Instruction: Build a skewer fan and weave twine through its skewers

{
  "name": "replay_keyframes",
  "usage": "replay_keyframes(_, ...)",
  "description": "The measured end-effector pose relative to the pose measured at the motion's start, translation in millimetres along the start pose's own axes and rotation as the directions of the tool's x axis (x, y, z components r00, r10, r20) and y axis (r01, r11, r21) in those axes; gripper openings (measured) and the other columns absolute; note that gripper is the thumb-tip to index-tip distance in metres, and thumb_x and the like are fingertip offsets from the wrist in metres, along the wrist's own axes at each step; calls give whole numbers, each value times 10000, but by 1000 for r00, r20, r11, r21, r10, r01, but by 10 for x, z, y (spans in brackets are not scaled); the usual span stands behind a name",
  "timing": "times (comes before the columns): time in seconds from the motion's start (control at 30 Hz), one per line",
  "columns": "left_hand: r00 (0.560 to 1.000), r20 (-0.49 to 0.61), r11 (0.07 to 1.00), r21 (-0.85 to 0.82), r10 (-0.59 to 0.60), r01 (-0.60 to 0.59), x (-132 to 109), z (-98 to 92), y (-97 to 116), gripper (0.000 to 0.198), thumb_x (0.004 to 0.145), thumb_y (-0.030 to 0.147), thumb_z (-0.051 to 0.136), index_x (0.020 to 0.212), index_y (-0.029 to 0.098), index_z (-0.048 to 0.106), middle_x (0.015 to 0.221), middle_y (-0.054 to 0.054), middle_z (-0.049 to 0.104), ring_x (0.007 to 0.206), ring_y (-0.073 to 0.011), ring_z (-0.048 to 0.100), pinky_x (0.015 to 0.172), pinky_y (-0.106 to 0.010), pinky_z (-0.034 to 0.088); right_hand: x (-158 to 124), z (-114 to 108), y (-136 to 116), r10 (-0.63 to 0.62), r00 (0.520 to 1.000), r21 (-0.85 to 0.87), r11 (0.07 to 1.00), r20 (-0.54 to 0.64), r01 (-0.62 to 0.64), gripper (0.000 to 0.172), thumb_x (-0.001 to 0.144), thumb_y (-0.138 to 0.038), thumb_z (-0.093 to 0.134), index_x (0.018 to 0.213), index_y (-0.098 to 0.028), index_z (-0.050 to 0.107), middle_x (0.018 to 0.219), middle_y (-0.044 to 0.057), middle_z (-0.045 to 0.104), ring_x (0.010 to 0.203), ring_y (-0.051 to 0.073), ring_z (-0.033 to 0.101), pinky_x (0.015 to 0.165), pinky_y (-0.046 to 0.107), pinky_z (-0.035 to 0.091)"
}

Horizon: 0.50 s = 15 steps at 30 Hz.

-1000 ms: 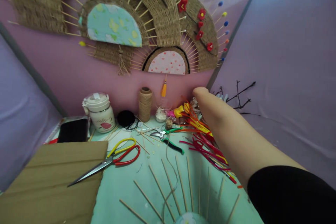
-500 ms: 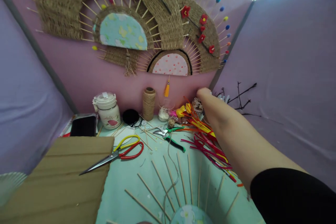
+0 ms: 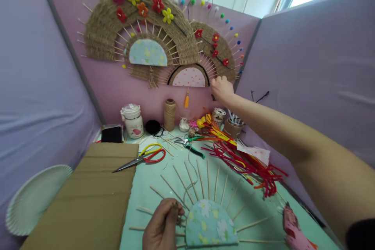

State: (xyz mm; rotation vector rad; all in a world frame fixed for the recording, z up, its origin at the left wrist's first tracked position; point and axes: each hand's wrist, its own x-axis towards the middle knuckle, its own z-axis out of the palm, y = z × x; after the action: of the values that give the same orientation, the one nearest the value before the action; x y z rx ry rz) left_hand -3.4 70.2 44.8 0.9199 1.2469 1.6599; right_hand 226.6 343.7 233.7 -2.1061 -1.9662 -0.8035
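My right hand (image 3: pixel 222 88) reaches to the back wall, fingers curled at the lower right edge of the small woven fan (image 3: pixel 202 58) with a pink half-disc; what it grips is unclear. My left hand (image 3: pixel 162 226) is low at the front, pinching a twine strand (image 3: pixel 187 179) beside the floral half-disc (image 3: pixel 209 222), from which wooden skewers (image 3: pixel 181 181) radiate over the green table.
Red-and-yellow scissors (image 3: pixel 143 157), green pliers (image 3: pixel 190 146), a twine spool (image 3: pixel 170 114), a white jar (image 3: pixel 133 120) and a pile of red pipe cleaners (image 3: pixel 240 156) lie behind. Cardboard (image 3: pixel 88 195) and paper plates (image 3: pixel 32 199) sit left. A large woven fan (image 3: pixel 137 31) hangs above.
My right hand rose from the table's back right corner up to the small fan on the wall. The view pulled back, and my left hand came into sight at the bottom.
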Motion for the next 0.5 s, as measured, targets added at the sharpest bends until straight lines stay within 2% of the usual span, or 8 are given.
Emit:
replay_keyframes(0.1,992,68,990,82,108,-113,20,-76,-64,278,740,434,681,682,163,703,716,-56,645,657,-152,595,600,-229,518,-391,-407,-50,-116,988,-7,993,-98,116,283,890,-179,457,1114,-30,542,1116,216,572,1062,304,507,843,352,406)
replay_keyframes(0.2,943,122,899,285,309,-332,16,-122,-75,195,811,344,617,773,192,733,1086,-104,622,872,-194,620,723,-303,536,-968,-704,-147,-79,991,123,988,-112,93,254,876,-262,491,1032,-77,566,1007,176,615,897,268,572,773,338,417)
replay_keyframes(0.23,906,146,827,369,398,-423,5,-123,-63,169,823,302,604,784,210,740,1207,-105,572,1003,-226,591,813,-351,518,-1201,-756,-199,-55,992,191,979,-115,76,254,875,-297,498,1014,-96,569,981,163,623,862,261,579,751,335,421)
replay_keyframes(0.3,797,231,640,492,558,-590,-30,-105,-29,164,829,211,592,792,245,749,1389,-74,448,1236,-286,444,986,-464,406,-1701,-779,-333,-23,995,357,933,-92,55,231,872,-349,507,955,-144,578,934,132,634,821,249,587,723,331,433)
replay_keyframes(0.37,676,369,459,522,638,-719,-69,-75,-4,199,814,145,598,794,270,751,1493,-29,334,1351,-319,293,1063,-534,285,-2192,-710,-490,-65,996,559,825,-56,86,178,849,-344,543,921,-184,577,903,98,638,822,238,594,722,327,449)
replay_keyframes(0.4,631,432,393,520,644,-758,-86,-61,0,214,805,125,603,793,279,750,1525,-9,284,1371,-327,256,1074,-549,251,-2410,-654,-567,-72,997,649,756,-42,82,141,837,-319,557,913,-201,572,889,82,639,824,232,596,723,326,457)
replay_keyframes(0.43,601,480,344,521,639,-781,-99,-50,-2,221,797,115,611,798,288,749,1544,3,250,1382,-333,232,1077,-560,228,-2601,-594,-636,-62,997,723,687,-44,74,134,819,-301,576,918,-212,566,872,71,639,808,226,597,716,327,464)
replay_keyframes(0.5,578,537,278,538,615,-796,-108,-39,-14,231,785,114,623,829,304,747,1550,-3,246,1393,-344,209,1078,-581,189,-2884,-486,-735,-43,999,823,567,-20,41,129,801,-257,585,923,-225,555,856,54,629,802,211,598,709,319,473)
